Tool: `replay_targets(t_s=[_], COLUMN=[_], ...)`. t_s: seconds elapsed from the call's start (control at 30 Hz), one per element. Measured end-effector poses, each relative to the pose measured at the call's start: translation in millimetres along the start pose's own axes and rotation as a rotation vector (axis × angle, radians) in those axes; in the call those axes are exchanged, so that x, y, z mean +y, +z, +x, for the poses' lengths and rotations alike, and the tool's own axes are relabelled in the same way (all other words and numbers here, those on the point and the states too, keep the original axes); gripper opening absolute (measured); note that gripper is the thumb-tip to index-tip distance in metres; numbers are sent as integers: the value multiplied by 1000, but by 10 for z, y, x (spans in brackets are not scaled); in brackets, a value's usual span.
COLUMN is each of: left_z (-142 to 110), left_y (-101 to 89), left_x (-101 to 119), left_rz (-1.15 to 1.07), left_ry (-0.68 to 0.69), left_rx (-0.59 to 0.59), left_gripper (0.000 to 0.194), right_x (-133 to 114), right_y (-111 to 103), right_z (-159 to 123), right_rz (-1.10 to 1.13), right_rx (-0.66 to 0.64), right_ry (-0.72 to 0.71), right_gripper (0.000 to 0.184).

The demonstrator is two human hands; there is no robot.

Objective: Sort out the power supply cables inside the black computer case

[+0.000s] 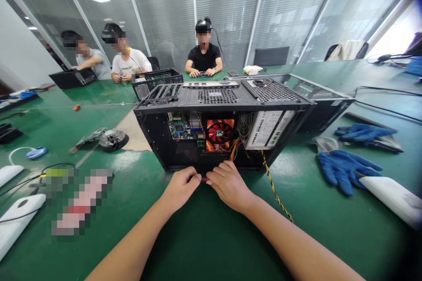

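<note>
In front of me lies an open black computer case [154, 140] with its inside facing me. A red-and-black cooling fan [219, 133] sits over the motherboard [178, 127], and a labelled power supply [268, 129] is at the right. My left hand [184, 186] is closed in a pinch at the case's near lower edge. Beside it my right hand [229, 184] is also closed. A short reddish cable [204, 179] runs between the fingers of both hands. A yellow-and-black twisted cable [273, 186] hangs from the power supply onto the table.
Blue gloves [346, 167] and a white power strip [389, 193] lie at the right. A second case [325, 109] stands behind. At the left are a round metal part [114, 139] on the green table [211, 246] and white power strips [24, 217]. Three people sit across.
</note>
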State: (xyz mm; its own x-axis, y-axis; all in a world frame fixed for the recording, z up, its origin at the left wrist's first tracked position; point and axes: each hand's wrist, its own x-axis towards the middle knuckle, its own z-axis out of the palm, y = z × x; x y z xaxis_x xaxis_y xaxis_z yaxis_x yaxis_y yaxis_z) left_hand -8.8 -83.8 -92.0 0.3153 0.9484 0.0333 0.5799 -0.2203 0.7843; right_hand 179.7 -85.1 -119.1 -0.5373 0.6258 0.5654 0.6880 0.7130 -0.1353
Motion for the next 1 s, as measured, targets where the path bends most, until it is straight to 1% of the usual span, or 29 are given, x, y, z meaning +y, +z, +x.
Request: replay_targets(t_s=[0.2,0.3,0.4,0.5,0.6,0.7,0.87,1.0], left_z=[-22,-37,-41,-31,-18,-12,-10,-3], left_y=[5,6,13,22,27,24,21,27], left_x=[-4,16,27,14,-7,-16,-11,-25], left_rz=[88,81,38,-14,-58,-55,18,33], left_ry=[61,67,31,-35,-67,-66,-34,-31], left_rx=[58,72,54,11,-29,-43,-13,-9], left_gripper=[22,22,26,29,29,29,27,27], right_x=[-2,-1,3,8,9,8,14,21], right_y=[-9,-8,3,16,22,24,29,23], right_z=[10,11,3,-11,-21,-25,-23,-21], right_rz=[23,26,26,41,50,25,-1,-10], right_rx=[-33,-28,-7,12,17,-7,-26,-29], right_ry=[19,22,11,12,19,8,6,-2], right_gripper=[22,22,22,20,18,18,21,21])
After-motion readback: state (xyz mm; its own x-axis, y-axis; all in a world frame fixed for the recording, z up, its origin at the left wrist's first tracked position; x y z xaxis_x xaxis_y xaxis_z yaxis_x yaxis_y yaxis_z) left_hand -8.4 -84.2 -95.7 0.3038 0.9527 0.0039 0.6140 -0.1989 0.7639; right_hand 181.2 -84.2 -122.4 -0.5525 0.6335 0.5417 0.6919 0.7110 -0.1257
